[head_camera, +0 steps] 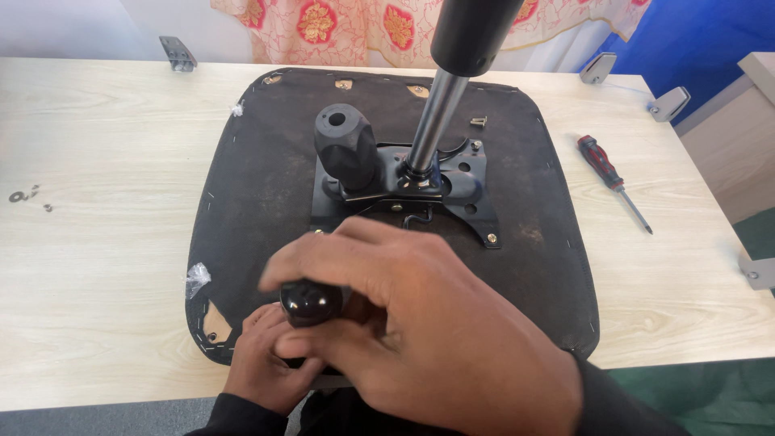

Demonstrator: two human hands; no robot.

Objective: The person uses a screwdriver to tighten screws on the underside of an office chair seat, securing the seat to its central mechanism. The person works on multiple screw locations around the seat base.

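An upturned black chair seat point(258, 169) lies on a pale wooden table point(97, 266). A black metal mechanism plate point(452, 182) is fixed to its middle, with a round black knob point(345, 145) and a chrome gas cylinder point(436, 117) rising from it. At the seat's near edge my right hand point(420, 323) is wrapped around a glossy black lever handle point(311, 303). Below it, my left hand point(262, 367) rests against the seat's front edge, touching the same handle from underneath. The lever's shaft is hidden by my fingers.
A red and black screwdriver point(609, 178) lies on the table right of the seat. Small screws and washers point(24, 196) sit at the far left. Grey metal brackets point(178, 53) point(670, 103) rest near the back edge, another bracket point(759, 273) at the right edge.
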